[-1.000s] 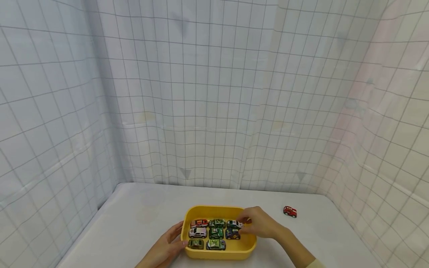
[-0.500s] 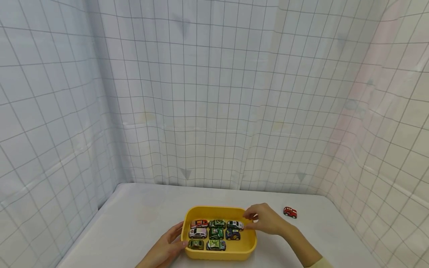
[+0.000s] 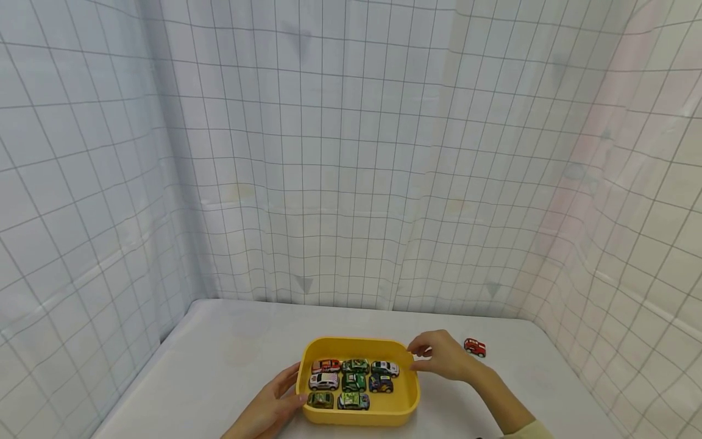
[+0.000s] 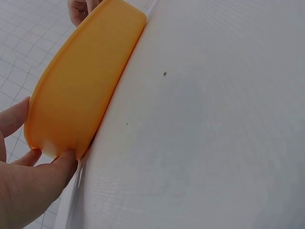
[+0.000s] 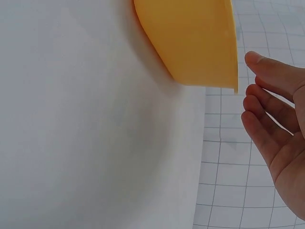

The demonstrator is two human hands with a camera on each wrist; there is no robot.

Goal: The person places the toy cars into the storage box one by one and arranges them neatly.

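A yellow tray (image 3: 359,418) stands on the white table with several toy cars in rows, among them a white car (image 3: 323,381), a green car (image 3: 353,382) and a dark blue car (image 3: 381,383). My left hand (image 3: 269,405) holds the tray's left end, thumb at the rim and fingers against the outer wall. Over the right rim hovers my right hand (image 3: 444,356), its fingers loosely bent. The right wrist view shows nothing in that hand (image 5: 276,114), just apart from the tray (image 5: 195,43).
One red toy car (image 3: 475,347) sits on the table beyond my right hand. White gridded curtains (image 3: 351,183) hang behind the table (image 3: 247,329) and along both sides.
My right hand has drawn back from the cars inside the tray, moving right and up to the right rim. The left hand and the tray have stayed in place.
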